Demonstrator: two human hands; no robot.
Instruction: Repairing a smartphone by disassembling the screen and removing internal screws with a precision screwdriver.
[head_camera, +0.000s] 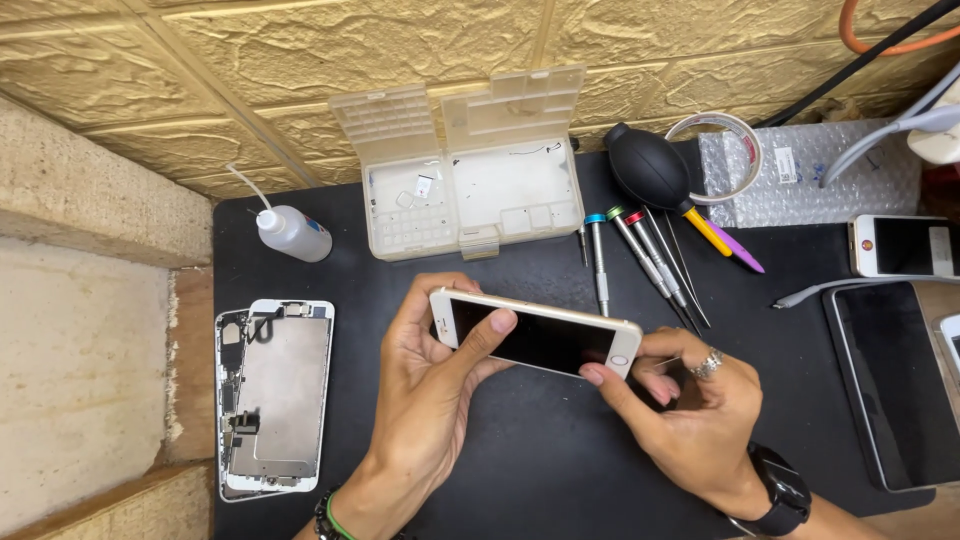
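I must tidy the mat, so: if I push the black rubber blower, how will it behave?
The blower would probably roll, since its bulb is round. It looks soft and light, so likely squashes rather than breaks. Its tip points toward the screwdrivers, which it might nudge.

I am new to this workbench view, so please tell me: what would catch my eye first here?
First, the gold-edged phone at the centre, gripped at its ends by the left hand and right hand above the black mat. Next, the opened phone parts lying at the mat's left edge, and the clear parts box standing open behind.

Single head view, looking steeply down, close over black mat (540, 470).
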